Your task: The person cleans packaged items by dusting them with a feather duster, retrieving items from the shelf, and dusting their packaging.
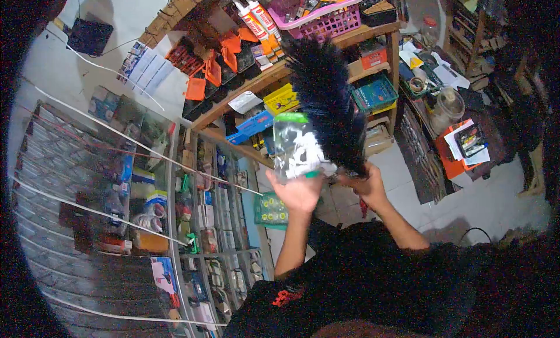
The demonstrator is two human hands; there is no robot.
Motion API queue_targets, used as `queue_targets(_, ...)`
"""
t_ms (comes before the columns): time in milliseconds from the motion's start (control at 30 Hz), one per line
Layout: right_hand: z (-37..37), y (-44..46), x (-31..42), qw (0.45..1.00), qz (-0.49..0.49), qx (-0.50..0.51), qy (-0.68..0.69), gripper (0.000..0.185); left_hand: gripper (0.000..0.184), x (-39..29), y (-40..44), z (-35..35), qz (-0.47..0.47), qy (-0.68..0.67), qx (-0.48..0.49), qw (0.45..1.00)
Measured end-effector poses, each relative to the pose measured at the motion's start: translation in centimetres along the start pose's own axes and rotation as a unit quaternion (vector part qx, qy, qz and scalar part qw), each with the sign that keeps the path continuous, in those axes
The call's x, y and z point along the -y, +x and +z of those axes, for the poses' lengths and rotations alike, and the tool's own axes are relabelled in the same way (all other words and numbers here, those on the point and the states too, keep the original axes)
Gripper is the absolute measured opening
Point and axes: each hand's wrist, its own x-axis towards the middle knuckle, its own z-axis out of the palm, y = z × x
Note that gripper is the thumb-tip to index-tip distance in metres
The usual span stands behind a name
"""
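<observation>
A clear plastic packet (294,144) with a green top edge and white contents rests upright against my left hand (298,189), which is wrapped round its lower end. Glare and blur hide what exactly is inside. Just to the right, my right hand (366,185) grips the base of a large dark feather duster (326,93), whose bristles point upward. The duster stands beside the packet and partly behind it.
A pink basket (318,24) sits on the wooden shelf, near orange bins (213,69) and white sealant tubes (256,20). Glass display cabinets (175,209) fill the left. An orange box (458,157) with papers lies at the right.
</observation>
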Motion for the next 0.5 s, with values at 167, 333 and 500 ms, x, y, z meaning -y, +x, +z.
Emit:
queue_targets(167, -1.8, 0.8, 2.2, 0.997, 0.064, -0.026, 0.032, 0.028, 0.081, -1.6, -1.2, -1.8, -0.124, -0.075, 0.032, 0.989)
queue_targets(333, -2.5, 2.0, 0.2, 0.998, -0.033, -0.047, -0.009, 0.025, 0.047, -0.2, -2.4, -4.8, -0.059, 0.187, -0.011, 0.981)
queue_targets(500, -3.6, 1.9, 1.7, 0.997, -0.01, -0.069, -0.044, 0.027, 0.043, -0.2, -0.9, -2.5, -0.013, 0.072, -0.082, 0.994)
